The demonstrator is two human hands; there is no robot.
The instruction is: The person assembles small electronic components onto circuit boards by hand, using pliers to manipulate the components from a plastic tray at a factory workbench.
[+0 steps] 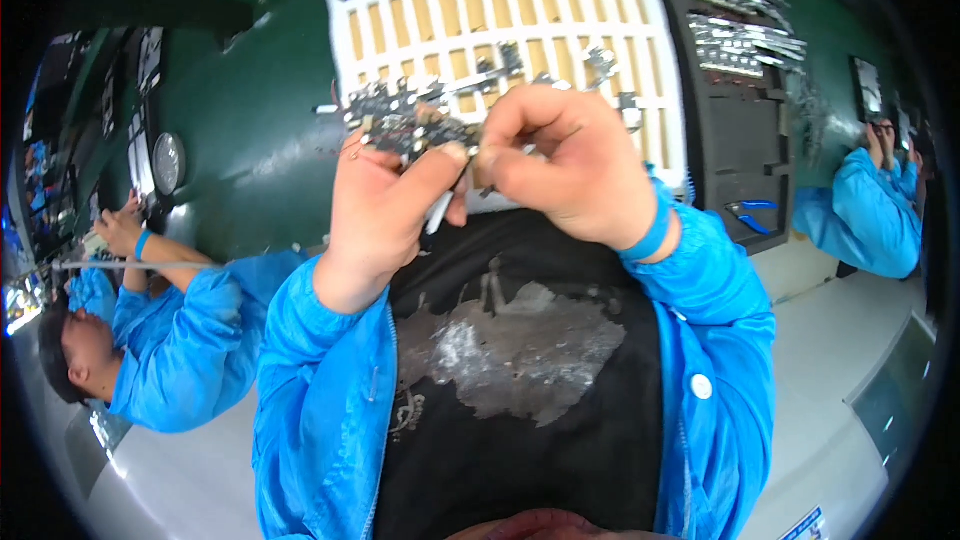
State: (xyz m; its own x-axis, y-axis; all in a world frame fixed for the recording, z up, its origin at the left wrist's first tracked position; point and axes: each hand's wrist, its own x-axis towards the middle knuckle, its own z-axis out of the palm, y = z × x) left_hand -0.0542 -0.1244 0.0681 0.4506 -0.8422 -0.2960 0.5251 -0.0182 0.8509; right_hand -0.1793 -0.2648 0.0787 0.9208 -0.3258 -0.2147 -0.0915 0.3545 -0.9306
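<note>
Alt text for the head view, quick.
The wearer's left hand grips small dark and silver parts; the right hand pinches beside them, at the near part of a white gridded tray. To the right, a black tray holds silver parts and a blue-handled tool; co-workers in blue are on both sides.

Through the remote feed I observe a green work surface [265,90] across the upper field; a pale floor [815,380] below, at both sides; a dark panel [897,390], kind unclear, lower right; bright glare [20,305] at the left rim.
</note>
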